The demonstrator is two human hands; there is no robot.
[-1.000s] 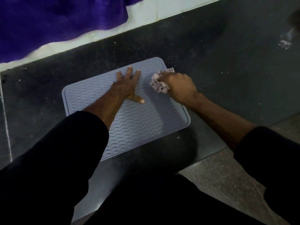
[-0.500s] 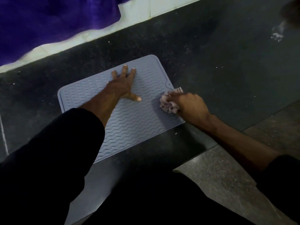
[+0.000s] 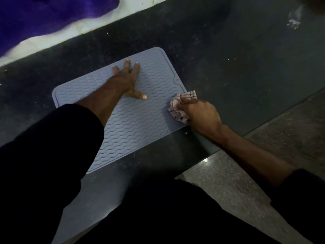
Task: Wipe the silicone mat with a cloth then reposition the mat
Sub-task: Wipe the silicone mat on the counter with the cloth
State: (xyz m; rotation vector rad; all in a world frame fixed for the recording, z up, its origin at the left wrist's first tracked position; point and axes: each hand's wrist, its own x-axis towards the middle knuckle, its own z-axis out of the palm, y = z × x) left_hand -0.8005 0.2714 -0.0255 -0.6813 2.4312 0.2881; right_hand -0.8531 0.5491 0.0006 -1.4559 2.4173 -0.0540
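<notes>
A grey-blue silicone mat (image 3: 140,124) with wavy ridges lies flat on a dark stone counter (image 3: 228,71). My left hand (image 3: 125,80) rests palm down on the mat's far middle, fingers spread, pinning it. My right hand (image 3: 202,113) is closed around a crumpled pinkish checked cloth (image 3: 177,110) and presses it on the mat's right edge, near the front right corner. My left sleeve covers the mat's near left part.
A purple fabric (image 3: 44,18) hangs over the white wall strip (image 3: 88,30) at the back left. The counter's front edge runs diagonally on the right, with speckled floor (image 3: 263,155) beyond it. A pale smear (image 3: 293,23) marks the counter's far right.
My right hand has dragged the cloth from the mat's far right corner down along the right side to its near right edge. My left hand has stayed pressed on the mat.
</notes>
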